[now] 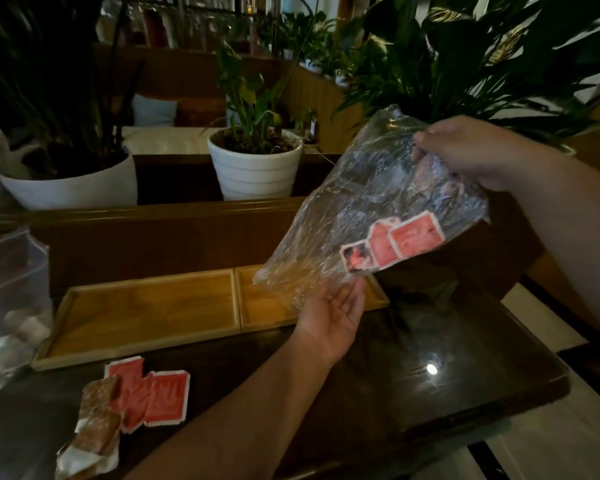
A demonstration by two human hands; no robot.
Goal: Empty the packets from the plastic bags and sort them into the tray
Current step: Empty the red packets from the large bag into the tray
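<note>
The right hand (471, 154) pinches the clear plastic bag (371, 202) above the two-compartment wooden tray (146, 306); left hand (329, 317) fingers lie open beneath. Three red packets (395, 244) remain inside; two red packets (153, 393) and two brown packets (97, 414) lie on the near-left tabletop (413, 375).

There is only one view, from a camera on the person's head. It looks forward and downward over a dark table (430, 393), quite close to it. The wide lens bends the edges. A wooden tray (146, 306) lies at near left, and potted plants (253, 161) stand far behind, across the whole width.
</note>
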